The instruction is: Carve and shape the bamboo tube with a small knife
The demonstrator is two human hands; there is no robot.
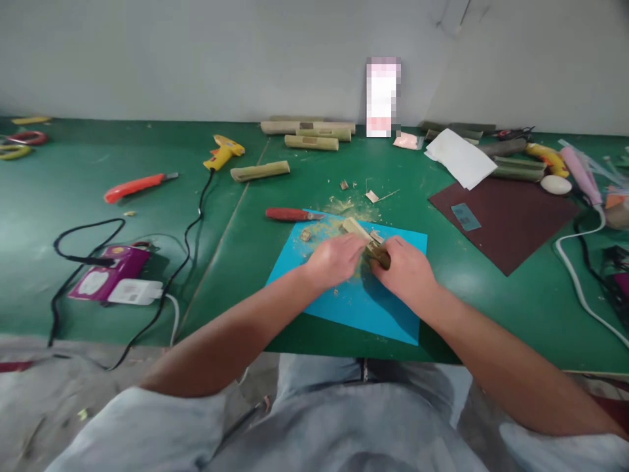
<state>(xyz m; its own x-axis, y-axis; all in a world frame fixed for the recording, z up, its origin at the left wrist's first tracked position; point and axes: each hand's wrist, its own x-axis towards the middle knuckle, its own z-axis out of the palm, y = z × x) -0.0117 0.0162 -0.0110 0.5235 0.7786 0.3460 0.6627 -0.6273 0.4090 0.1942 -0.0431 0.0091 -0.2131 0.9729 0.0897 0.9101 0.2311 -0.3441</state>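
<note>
Over a blue sheet (354,298) on the green table, my left hand (334,259) is closed round a short pale bamboo piece (356,229) whose far end sticks out past my fingers. My right hand (405,269) is closed just to its right on a small dark tool (381,257) that presses against the bamboo. Sawdust and small chips (339,216) lie on the sheet's far edge. A red-handled knife (289,214) lies left of the sheet.
Several bamboo tubes (309,131) lie at the back, one (260,171) nearer. A yellow glue gun (222,152), an orange cutter (135,187), a purple box (111,272) and cables sit left. Dark sandpaper (506,219), white paper (459,157) and tools sit right.
</note>
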